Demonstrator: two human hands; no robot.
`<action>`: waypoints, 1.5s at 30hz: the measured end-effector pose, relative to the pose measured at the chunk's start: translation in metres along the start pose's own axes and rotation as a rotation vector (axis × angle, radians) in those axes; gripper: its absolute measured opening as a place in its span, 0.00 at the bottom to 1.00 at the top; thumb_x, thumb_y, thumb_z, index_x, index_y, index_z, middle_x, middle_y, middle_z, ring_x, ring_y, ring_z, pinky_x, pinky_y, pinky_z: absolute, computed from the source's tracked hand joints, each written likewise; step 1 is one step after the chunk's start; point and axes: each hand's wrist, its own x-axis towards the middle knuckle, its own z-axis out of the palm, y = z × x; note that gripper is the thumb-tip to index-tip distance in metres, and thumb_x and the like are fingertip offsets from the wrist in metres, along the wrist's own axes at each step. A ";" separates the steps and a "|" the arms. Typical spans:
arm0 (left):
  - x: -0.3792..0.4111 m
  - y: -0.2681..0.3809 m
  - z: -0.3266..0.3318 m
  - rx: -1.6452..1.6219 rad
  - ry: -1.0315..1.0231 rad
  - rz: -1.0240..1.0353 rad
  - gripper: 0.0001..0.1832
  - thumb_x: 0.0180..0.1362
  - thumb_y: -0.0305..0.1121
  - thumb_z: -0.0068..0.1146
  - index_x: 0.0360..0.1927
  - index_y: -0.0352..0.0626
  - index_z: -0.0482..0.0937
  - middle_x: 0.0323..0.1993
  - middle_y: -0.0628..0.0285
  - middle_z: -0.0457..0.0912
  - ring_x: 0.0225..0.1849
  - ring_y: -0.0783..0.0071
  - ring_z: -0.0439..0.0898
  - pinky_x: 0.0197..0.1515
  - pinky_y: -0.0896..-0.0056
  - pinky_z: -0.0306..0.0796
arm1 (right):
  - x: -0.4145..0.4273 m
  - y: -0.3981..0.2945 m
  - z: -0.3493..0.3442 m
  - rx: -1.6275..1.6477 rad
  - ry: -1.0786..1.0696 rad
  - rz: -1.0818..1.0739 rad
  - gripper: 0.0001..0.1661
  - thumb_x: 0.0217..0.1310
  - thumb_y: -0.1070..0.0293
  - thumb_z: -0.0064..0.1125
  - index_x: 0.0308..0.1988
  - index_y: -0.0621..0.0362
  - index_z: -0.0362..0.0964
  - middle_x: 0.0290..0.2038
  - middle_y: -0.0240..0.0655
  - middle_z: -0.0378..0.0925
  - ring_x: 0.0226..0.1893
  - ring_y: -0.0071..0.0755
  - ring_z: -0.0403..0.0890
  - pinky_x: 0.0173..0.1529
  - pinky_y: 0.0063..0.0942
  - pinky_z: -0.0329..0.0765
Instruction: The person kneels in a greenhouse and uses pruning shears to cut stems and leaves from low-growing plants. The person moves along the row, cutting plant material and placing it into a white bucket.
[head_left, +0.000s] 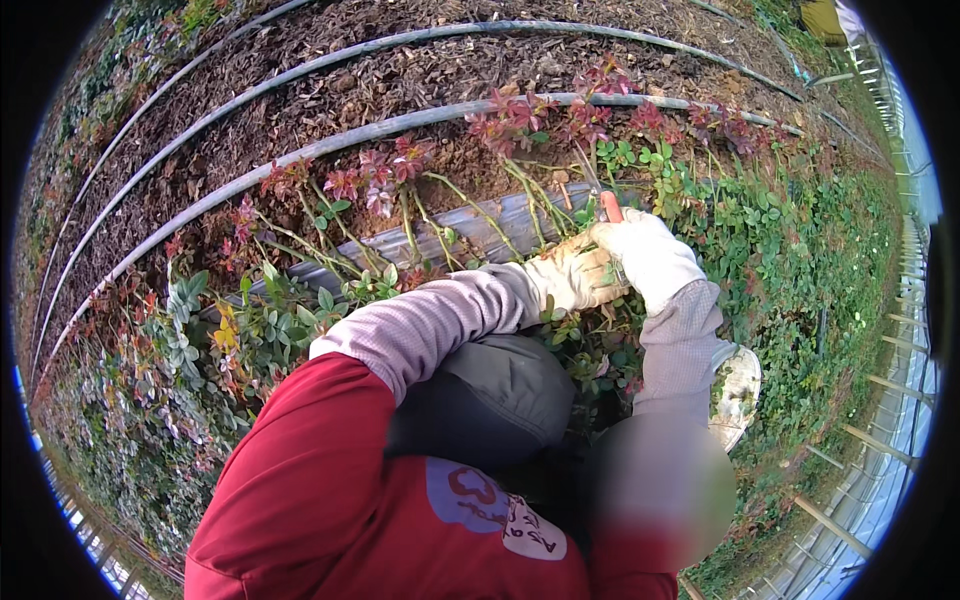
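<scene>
My right hand (651, 251), in a white glove, grips a cutting tool by its red-orange handle (612, 207). A narrow metal blade (587, 166) points from it up and away among the stems. Just left of it, and touching it, is my left hand (574, 274) in a soil-stained cream glove. Its fingers curl in low foliage; what they hold, if anything, is hidden. Around both hands grow rose bushes with bare green stems (532, 199) leaning outward and dark red young leaves (510, 124) at their tips. Green leaves (664, 176) stand beyond the right glove.
A grey plastic strip (472, 225) runs under the stems. Beyond it, grey pipes (420, 116) cross soil covered in wood chips (450, 67). Dense foliage (795, 247) spreads right. A dirty white object (736, 397) lies beside my right forearm. Slats (877, 446) line the far right.
</scene>
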 end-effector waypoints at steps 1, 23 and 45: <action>-0.003 -0.005 -0.001 0.374 -0.081 0.107 0.22 0.58 0.40 0.56 0.57 0.56 0.82 0.60 0.60 0.81 0.65 0.53 0.75 0.71 0.36 0.64 | 0.002 -0.009 -0.002 0.064 -0.025 0.161 0.18 0.63 0.57 0.63 0.44 0.61 0.78 0.31 0.33 0.79 0.29 0.29 0.74 0.37 0.33 0.72; -0.006 0.008 -0.020 0.451 0.091 0.229 0.24 0.54 0.42 0.59 0.56 0.55 0.84 0.56 0.66 0.82 0.58 0.62 0.80 0.75 0.34 0.61 | 0.010 -0.009 -0.027 -0.065 -0.029 0.325 0.25 0.62 0.56 0.65 0.52 0.60 0.77 0.30 0.30 0.77 0.29 0.27 0.72 0.35 0.30 0.71; 0.108 -0.026 -0.119 -0.856 1.142 -1.218 0.16 0.70 0.27 0.55 0.59 0.35 0.72 0.42 0.48 0.84 0.30 0.57 0.87 0.27 0.54 0.84 | -0.242 0.028 0.018 0.686 0.281 0.212 0.31 0.66 0.71 0.65 0.66 0.60 0.69 0.41 0.28 0.77 0.35 0.21 0.78 0.40 0.23 0.76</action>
